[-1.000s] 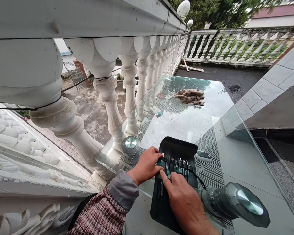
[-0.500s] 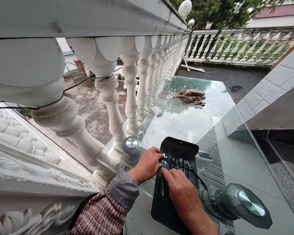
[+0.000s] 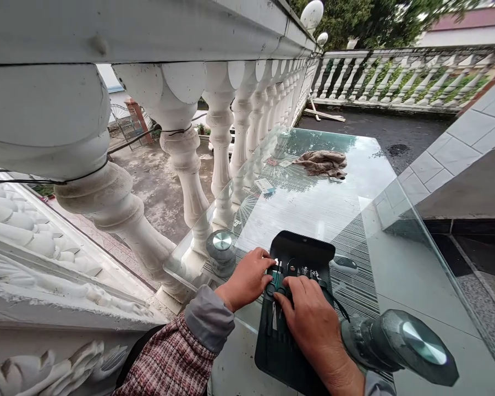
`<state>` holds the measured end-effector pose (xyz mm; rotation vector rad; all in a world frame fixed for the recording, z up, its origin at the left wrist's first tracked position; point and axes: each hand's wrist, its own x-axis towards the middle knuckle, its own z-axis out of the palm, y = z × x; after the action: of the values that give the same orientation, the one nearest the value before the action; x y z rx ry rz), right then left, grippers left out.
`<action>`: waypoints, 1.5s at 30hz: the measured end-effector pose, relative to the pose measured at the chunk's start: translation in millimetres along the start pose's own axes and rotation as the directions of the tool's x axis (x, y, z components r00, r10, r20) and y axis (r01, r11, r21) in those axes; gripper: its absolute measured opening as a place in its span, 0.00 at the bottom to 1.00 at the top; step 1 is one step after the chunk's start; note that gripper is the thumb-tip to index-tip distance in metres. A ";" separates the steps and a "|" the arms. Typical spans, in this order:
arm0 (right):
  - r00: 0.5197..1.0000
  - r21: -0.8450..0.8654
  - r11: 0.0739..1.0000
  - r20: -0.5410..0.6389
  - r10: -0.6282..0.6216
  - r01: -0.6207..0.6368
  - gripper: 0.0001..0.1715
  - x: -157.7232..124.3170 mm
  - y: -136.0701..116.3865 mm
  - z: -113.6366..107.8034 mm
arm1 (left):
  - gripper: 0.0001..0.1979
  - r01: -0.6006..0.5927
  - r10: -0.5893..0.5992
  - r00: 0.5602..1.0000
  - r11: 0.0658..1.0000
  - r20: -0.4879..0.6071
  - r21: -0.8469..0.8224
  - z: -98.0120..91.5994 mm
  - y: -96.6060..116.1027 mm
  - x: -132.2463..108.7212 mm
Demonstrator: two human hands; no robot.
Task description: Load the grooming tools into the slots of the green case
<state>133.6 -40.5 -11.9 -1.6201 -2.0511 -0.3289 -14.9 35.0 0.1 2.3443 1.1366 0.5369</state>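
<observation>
A black manicure case (image 3: pixel 301 246) lies unfolded on the glass table, with its flap at the far end. Elastic loops hold several metal tools, among them slim tools (image 3: pixel 274 318) in the near half and what look like nail clippers (image 3: pixel 309 271) farther up. My left hand (image 3: pixel 247 279) grips the case's left edge, thumb and fingers closed by the green-handled tools. Over the middle of the case, my right hand (image 3: pixel 311 319) is bent, its thumb and forefinger close together at dark rounded handles. Whatever they pinch is mostly hidden, and the hand covers the lower right tools.
The glass table (image 3: pixel 412 264) rests on thick pedestals (image 3: pixel 421 346). Right of the case lies a dark oval object (image 3: pixel 344 265). Farther back are a crumpled brown cloth (image 3: pixel 322 163) and a small card-like box (image 3: pixel 264 186). White balusters (image 3: pixel 185 165) line the left side.
My right hand has shifted slightly right, its thumb and forefinger drawn back from the left row of tools, so more of the green and metal pieces shows. The left hand stays put.
</observation>
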 end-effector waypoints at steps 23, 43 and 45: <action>0.935 0.396 0.862 -0.019 0.353 -0.317 0.10 3.5 20.2 -15.8 | 0.15 0.080 -0.081 0.997 0.988 -0.005 -0.130 -4.8 1.4 0.1; 0.996 0.180 0.984 0.085 -0.023 0.008 0.14 -0.2 -2.8 -13.6 | 0.06 0.014 -0.016 0.998 0.999 -0.055 -0.042 -0.9 1.3 -0.2; 0.996 0.169 0.986 0.089 -0.028 0.013 0.14 -0.1 -3.0 -13.5 | 0.03 -0.012 0.012 0.999 1.000 -0.033 0.006 -3.0 3.0 -1.0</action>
<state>133.8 -47.8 -0.2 -1.5382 -2.1026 -0.0873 -15.2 33.3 4.1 2.3570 1.1412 0.5788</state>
